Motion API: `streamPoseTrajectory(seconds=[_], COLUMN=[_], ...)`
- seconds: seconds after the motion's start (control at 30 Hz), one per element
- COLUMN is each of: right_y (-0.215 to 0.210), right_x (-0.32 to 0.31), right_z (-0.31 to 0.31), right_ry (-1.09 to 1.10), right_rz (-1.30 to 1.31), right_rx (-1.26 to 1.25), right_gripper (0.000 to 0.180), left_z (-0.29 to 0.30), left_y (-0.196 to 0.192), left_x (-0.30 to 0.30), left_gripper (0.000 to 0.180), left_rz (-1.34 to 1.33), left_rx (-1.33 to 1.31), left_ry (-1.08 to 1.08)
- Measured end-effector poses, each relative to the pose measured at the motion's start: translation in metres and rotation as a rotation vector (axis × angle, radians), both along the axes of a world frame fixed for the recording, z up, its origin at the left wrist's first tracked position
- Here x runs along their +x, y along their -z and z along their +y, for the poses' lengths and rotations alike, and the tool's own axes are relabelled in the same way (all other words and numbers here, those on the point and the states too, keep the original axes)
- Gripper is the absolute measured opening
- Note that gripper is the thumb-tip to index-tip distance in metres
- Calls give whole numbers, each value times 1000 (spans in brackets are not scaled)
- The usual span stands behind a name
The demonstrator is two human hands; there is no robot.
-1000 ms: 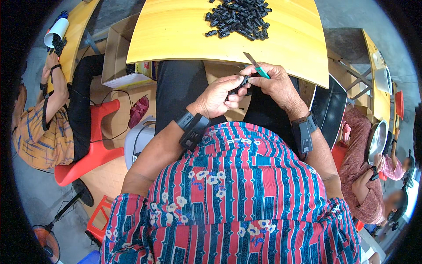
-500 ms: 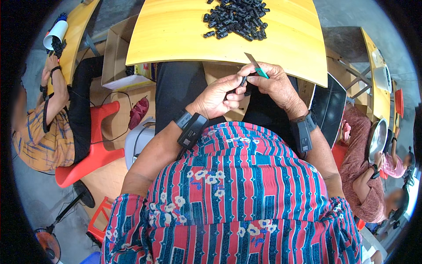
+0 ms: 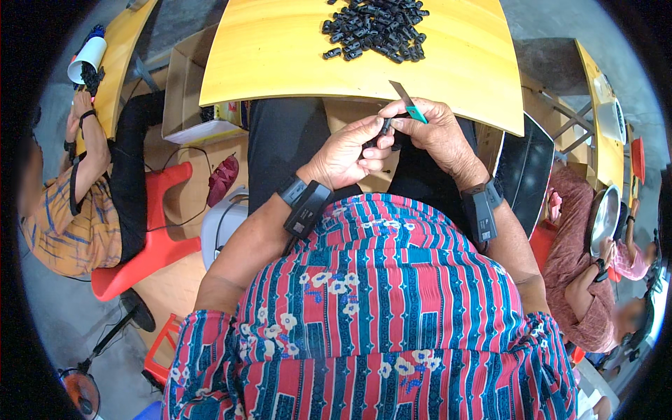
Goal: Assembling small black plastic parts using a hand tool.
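Just in front of the table edge, my two hands meet over my lap. Between the thumb and fingers of my left hand [image 3: 350, 150] is a small black plastic part [image 3: 386, 125]. My right hand [image 3: 435, 133] grips a utility knife [image 3: 416, 114] with a green body, its dark blade pointing up and away over the table. The right thumb and fingertips also touch the black part beside the left fingertips. The fingers partly hide the part, so its full shape does not show. On the yellow table lies a pile of similar black plastic parts [image 3: 378, 29].
The yellow tabletop [image 3: 280, 63] spans the far side of my lap. A cardboard box [image 3: 183, 105] stands below its left end. To the left, a person sits on a red chair [image 3: 150, 252]. Another person at right has a metal basin [image 3: 605, 218]. A fan [image 3: 80, 392] stands lower left.
Both hands stay nearly in place with the knife and the black part. The view has shifted very slightly.
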State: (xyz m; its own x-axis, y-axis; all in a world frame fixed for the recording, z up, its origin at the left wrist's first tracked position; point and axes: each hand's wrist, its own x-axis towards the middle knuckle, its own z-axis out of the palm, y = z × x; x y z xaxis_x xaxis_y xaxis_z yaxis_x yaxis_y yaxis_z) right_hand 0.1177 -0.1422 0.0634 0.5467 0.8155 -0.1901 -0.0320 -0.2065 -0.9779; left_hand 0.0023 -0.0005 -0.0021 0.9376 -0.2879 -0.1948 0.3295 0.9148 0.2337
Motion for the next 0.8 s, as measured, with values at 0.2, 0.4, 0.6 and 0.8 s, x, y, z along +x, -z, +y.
streamPoseTrajectory(seconds=[0.2,0.4,0.6,0.8], right_y=[2,15,6,5], right_x=[1,-4,-13,-24], right_z=[1,-3,-1,5], right_ry=[-17,118,13,-69], right_rz=[9,-436,-856,-960], right_rx=[-63,34,-55,-245], right_gripper=[18,14,24,23], left_z=[-2,-5,-7,-5], left_y=[0,-1,-5,-2], left_x=[1,2,0,-1], left_gripper=[29,15,12,11], left_rz=[-1,-3,28,-9], left_rx=[56,131,191,244], left_ry=[-48,-169,-242,-223])
